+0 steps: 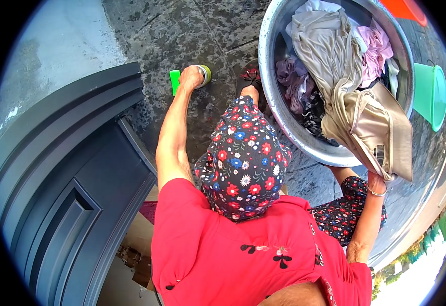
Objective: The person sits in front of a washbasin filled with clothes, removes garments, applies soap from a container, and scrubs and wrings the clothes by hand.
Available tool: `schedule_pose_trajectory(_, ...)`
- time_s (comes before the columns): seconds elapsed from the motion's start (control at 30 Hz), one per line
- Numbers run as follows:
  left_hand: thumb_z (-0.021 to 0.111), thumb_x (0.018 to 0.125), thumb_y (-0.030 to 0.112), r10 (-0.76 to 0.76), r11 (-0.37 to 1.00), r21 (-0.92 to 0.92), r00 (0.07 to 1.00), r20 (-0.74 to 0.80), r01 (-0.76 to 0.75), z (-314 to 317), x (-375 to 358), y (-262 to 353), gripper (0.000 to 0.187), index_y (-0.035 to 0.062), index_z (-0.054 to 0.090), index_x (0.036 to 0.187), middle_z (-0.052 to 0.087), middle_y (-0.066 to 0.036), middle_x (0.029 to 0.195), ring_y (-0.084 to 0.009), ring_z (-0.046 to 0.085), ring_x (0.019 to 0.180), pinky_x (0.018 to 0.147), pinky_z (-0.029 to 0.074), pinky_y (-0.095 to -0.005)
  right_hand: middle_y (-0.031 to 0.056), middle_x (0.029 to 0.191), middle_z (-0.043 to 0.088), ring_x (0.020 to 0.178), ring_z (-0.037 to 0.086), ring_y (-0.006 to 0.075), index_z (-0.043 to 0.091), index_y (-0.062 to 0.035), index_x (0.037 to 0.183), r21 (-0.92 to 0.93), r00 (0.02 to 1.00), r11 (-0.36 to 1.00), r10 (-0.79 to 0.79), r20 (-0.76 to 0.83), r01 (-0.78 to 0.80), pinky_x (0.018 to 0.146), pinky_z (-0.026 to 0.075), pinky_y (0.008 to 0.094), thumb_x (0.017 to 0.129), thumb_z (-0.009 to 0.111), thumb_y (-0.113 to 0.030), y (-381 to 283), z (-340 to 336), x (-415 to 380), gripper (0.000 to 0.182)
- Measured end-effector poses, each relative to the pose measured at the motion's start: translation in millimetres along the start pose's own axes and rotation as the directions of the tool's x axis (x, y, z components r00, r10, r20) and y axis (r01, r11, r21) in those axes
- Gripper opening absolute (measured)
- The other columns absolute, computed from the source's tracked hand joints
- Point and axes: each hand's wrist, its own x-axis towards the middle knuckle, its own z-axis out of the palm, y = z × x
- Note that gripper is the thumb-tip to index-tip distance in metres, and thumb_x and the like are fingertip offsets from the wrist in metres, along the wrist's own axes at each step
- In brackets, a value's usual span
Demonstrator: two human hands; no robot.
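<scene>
My left hand [190, 78] is closed at a small round yellow-green container [204, 75] on the stone floor; whether the fingers grip it or something in it is hidden. Just left of that hand lies a bright green object [174, 81]. On the other side, my right hand [377, 179] is closed on the end of a beige garment [371, 127], which hangs over the rim of a large metal basin [269, 66]. Inside the basin are a grey-beige cloth [322, 46], a pink cloth [375, 51] and dark patterned fabric.
A teal bucket [431, 97] stands right of the basin, with part of a red-orange container [406, 9] above it. A dark panelled door [75, 204] is at the left. My sandalled foot [250, 76] rests between the left hand and the basin.
</scene>
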Motion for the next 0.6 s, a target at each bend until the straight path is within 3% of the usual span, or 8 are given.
schedule_pose_trajectory(0.1,0.052,0.071,0.016,0.012,0.997,0.082,0.992,-0.128,-0.001,-4.7,-22.1,7.1,0.028,-0.0019,0.067,0.086,0.066,-0.024,0.088,-0.0376,0.065,0.084,0.072,0.049,-0.0452,0.0153,0.136,0.042,0.123,0.045,0.0322,0.034,-0.0076,0.139,-0.004,0.999,1.000,-0.004,-0.044,0.004,0.102,0.037,0.0482,0.089,0.053,-0.024,1.9,-2.9,4.8,0.056)
schedule_pose_trajectory(0.23,0.058,0.067,0.018,-0.031,0.999,0.020,0.994,-0.106,0.034,-11.9,-33.7,4.7,0.028,0.0026,0.069,0.087,0.067,-0.020,0.087,-0.0341,0.065,0.083,0.072,0.050,-0.0420,0.0175,0.138,0.039,0.125,0.041,0.0360,0.027,-0.0061,0.141,-0.116,0.995,0.992,-0.043,0.087,0.053,0.103,0.035,0.0517,0.090,0.048,-0.023,0.9,7.0,-13.3,0.058)
schedule_pose_trajectory(0.27,0.058,0.067,0.018,-0.030,0.999,0.019,0.994,-0.107,0.032,-14.1,-36.8,1.8,0.028,0.0026,0.069,0.087,0.067,-0.020,0.087,-0.0341,0.065,0.083,0.072,0.050,-0.0420,0.0170,0.140,0.036,0.126,0.041,0.0335,0.026,-0.0057,0.142,-0.029,0.999,1.000,0.009,0.035,-0.008,0.104,0.034,0.0511,0.090,0.049,-0.023,-1.1,10.2,-12.9,0.059)
schedule_pose_trajectory(0.37,0.069,0.058,0.020,-0.121,0.943,-0.314,0.993,-0.009,0.112,-32.7,-53.7,-1.7,0.036,0.0009,0.070,0.089,0.069,-0.016,0.085,-0.0258,0.066,0.082,0.074,0.049,-0.0351,0.0144,0.138,0.039,0.124,0.043,0.0294,0.029,-0.0053,0.140,0.077,0.996,0.993,0.086,-0.023,-0.084,0.104,0.035,0.0449,0.083,0.063,-0.022,0.9,-7.2,15.9,0.068)
schedule_pose_trajectory(0.4,0.068,0.062,0.017,-0.065,0.895,-0.443,0.997,-0.035,0.043,-35.3,-59.9,-5.4,0.030,-0.0002,0.069,0.086,0.066,-0.010,0.074,-0.0202,0.061,0.063,0.058,0.046,-0.0326,0.0143,0.138,0.039,0.124,0.043,0.0293,0.029,-0.0053,0.140,0.084,0.995,0.992,0.094,-0.023,-0.092,0.104,0.035,0.0448,0.083,0.063,-0.022,1.5,-6.2,16.1,0.069)
schedule_pose_trajectory(0.47,0.067,0.064,0.017,-0.148,0.731,-0.653,0.980,0.130,0.197,-50.4,-70.5,-9.3,0.023,0.0021,0.068,0.082,0.056,-0.003,0.060,-0.0132,0.047,0.047,0.044,0.035,-0.0291,0.0141,0.138,0.039,0.124,0.043,0.0292,0.029,-0.0054,0.140,0.114,0.990,0.984,0.142,-0.012,-0.139,0.104,0.035,0.0445,0.083,0.063,-0.022,2.5,-0.6,17.7,0.069)
schedule_pose_trajectory(0.5,0.066,0.068,0.015,-0.110,0.593,-0.787,0.985,0.131,0.171,-52.7,-75.1,-14.2,0.018,0.0041,0.066,0.083,0.048,0.003,0.057,-0.0076,0.036,0.042,0.038,0.023,-0.0250,0.0140,0.138,0.039,0.124,0.044,0.0291,0.029,-0.0054,0.140,0.157,0.983,0.971,0.186,-0.004,-0.183,0.104,0.035,0.0444,0.083,0.063,-0.023,0.1,2.1,20.3,0.069)
schedule_pose_trajectory(0.6,0.060,0.077,0.014,0.139,0.212,-0.969,0.978,0.157,0.125,-92.6,-81.1,-2.0,0.023,0.0045,0.058,0.097,0.057,-0.001,0.068,-0.0026,0.040,0.042,0.036,0.026,-0.0163,0.0138,0.137,0.039,0.124,0.044,0.0288,0.029,-0.0055,0.140,0.446,0.886,0.778,0.457,0.082,-0.443,0.104,0.035,0.0440,0.082,0.064,-0.023,6.6,0.8,24.9,0.070)
